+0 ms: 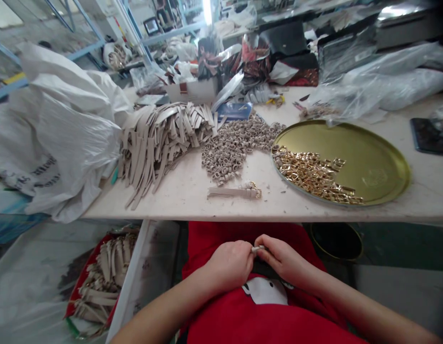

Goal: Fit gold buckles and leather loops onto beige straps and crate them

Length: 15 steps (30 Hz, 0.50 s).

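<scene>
**Both hands pinch a small piece in the lap**

The left hand (230, 265) and right hand (284, 260) meet below and left of the tray (372, 153), under the table (185, 193) edge, over a red shirt. Both forearms come in from the bottom of the view and the wrists bend inward. The knuckles face up and the fingers are curled. Each hand closes thumb and fingertips on the piece (257, 248), one from each side.

The piece is pale beige, short and narrow. Only its middle shows between the fingertips; its ends are hidden.

Gold clasps (310, 174) lie heaped in the tray's left half. Just left of the tray lie a strap (235, 191) with a gold clasp and a heap of loops (235, 145). Further left are a pile of straps (160, 138) and a sack (59, 129)
</scene>
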{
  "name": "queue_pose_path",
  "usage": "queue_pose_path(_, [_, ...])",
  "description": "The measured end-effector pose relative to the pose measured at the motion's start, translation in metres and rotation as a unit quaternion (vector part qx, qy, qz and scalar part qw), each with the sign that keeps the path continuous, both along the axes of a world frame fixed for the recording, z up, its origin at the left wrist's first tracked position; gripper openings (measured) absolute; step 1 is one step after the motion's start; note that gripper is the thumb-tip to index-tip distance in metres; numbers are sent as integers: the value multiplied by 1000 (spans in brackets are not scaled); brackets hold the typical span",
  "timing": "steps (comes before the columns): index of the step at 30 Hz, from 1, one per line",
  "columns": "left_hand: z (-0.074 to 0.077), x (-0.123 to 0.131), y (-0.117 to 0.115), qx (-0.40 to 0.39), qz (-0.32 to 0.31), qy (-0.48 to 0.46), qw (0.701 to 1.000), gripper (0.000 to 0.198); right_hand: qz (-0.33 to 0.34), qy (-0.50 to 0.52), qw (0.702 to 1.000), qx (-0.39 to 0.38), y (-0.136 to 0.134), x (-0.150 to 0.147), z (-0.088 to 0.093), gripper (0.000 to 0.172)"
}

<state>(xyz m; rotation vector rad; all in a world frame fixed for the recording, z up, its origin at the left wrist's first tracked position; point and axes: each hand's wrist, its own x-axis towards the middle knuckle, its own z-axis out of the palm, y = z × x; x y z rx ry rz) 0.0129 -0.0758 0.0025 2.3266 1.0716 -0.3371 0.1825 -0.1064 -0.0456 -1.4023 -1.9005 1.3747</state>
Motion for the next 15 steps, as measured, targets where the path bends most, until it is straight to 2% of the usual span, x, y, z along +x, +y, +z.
queue_pose_path(4, [10,-5,25,22,2,21,1000,35,-7,-29,999,16,23,4,17,13])
queue_pose_path(9, [13,-1,48,73,12,-14,997,34,-20,-27,998,55,45,4,27,18])
queue_pose_path(13, [13,6,83,150,11,-31,988,35,-58,-67,987,136,78,8,27,21])
queue_pose_path(15, [8,6,107,197,5,-46,979,29,-86,-127,966,210,102,11,20,25])
